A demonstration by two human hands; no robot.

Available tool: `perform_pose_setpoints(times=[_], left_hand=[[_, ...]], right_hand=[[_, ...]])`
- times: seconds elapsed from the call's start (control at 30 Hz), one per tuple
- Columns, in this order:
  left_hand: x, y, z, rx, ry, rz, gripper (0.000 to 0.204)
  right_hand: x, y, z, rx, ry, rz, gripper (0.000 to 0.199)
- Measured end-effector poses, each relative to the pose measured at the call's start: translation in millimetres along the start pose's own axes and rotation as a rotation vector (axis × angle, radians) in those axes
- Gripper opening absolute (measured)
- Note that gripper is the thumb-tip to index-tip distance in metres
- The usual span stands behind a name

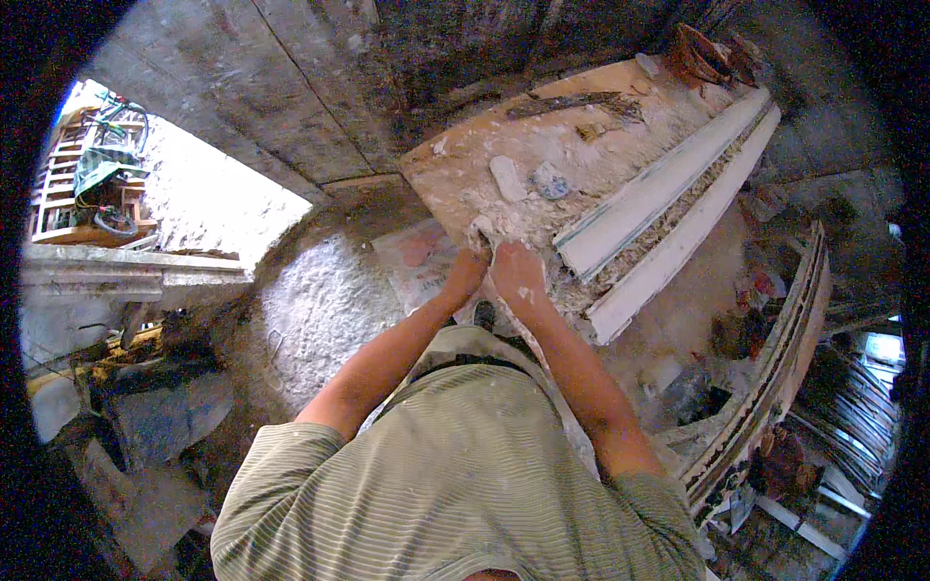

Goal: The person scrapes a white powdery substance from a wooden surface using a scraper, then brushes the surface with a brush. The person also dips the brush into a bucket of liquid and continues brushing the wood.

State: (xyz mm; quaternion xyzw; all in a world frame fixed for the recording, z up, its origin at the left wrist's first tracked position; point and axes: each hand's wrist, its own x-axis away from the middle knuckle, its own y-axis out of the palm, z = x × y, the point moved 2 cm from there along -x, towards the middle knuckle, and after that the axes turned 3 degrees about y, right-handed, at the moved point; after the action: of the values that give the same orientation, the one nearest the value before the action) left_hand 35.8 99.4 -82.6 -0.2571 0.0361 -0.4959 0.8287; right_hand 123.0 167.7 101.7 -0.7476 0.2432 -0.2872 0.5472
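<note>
My left hand [467, 275] and my right hand [519, 270] are side by side at the near edge of a dusty, whitish work board [455, 155]. The fingers of both are curled closed. A small pale, crumpled piece [480, 230] shows just beyond them, at the board's edge. What lies inside the fingers is hidden. White residue marks the back of my right hand. Closest to it on the right are two long white strips like mouldings [635, 223], lying lengthwise along the board. A white rounded slab [507, 179] and a round whitish-blue piece [549, 181] lie farther back.
Dark sticks [576, 104] and a brown crumpled container [699, 58] rest on the far part of the board. A heap of white powder [325, 310] and a printed sack [418, 259] are on the floor at left. Long curved pieces [775, 373] stand at right.
</note>
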Motion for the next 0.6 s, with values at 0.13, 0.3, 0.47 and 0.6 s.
perform_pose_setpoints(times=[0.13,0.3,0.47,0.6], left_hand=[[0,3,12,-0.061,0.011,0.048,0.048],[5,-12,27,0.135,-0.078,0.018,0.049],[8,-24,40,-0.082,0.120,0.139,0.049],[8,-25,36,0.203,-0.124,-0.021,0.048]], right_hand=[[-1,-6,-8,-0.041,0.010,-0.058,0.022],[-5,-2,-2,-0.028,-0.019,0.053,0.022],[-10,13,5,0.016,-0.161,0.075,0.022],[-8,15,6,-0.017,0.007,0.005,0.024]])
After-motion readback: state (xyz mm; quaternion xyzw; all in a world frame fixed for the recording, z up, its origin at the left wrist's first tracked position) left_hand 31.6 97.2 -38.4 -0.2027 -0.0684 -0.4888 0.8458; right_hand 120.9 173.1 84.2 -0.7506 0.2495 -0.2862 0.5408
